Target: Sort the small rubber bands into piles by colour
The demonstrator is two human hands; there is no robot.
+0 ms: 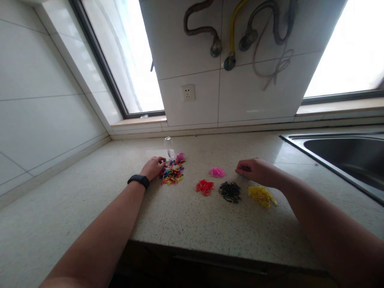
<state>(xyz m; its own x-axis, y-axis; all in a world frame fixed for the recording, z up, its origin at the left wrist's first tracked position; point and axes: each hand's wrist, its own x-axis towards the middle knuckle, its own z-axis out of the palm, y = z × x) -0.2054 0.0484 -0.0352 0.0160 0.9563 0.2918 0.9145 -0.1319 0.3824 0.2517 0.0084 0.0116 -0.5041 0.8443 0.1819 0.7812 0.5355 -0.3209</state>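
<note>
My left hand [154, 167] lies at the left edge of a mixed pile of colourful small rubber bands [172, 175]. Its fingers are bent and slightly apart, touching the pile. To the right, my right hand [251, 169] is low over the counter with its fingers pressed together in a pinch. A bit of blue shows beneath them; what they hold is hidden. Bands sorted by colour lie between and below the hands: a pink pile [217, 172], a red pile [205, 187], a black pile [229, 192] and a yellow pile [262, 196].
A clear bottle [169, 147] lies behind the mixed pile, with a pink bunch [180, 157] beside it. On the right, a steel sink [339, 154] is set into the speckled counter [180, 216]. A socket [188, 93] and hoses [232, 36] are on the tiled wall.
</note>
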